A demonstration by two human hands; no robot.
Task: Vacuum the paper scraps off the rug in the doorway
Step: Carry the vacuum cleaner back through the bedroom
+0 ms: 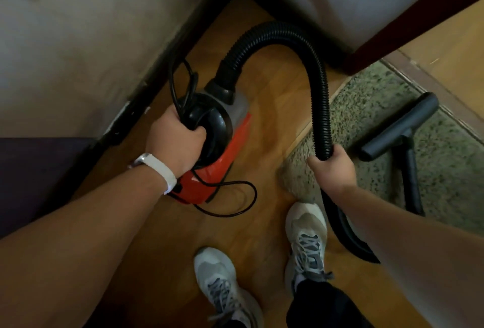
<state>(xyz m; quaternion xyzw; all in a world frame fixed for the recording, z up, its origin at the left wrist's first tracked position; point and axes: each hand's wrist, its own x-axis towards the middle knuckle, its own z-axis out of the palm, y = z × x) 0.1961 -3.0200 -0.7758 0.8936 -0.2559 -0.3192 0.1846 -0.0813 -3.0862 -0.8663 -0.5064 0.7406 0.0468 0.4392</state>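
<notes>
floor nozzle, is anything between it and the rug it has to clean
Nothing visible does. The floor nozzle lies on the speckled rug, with only bare pile around it. The right hand holds the hose, and the left hand grips the vacuum beside the rug.

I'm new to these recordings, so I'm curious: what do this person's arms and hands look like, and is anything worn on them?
No sleeves or gloves show: both arms are bare. The left hand has a whitish band round its wrist, probably a watch strap. The right hand shows nothing worn.
</notes>
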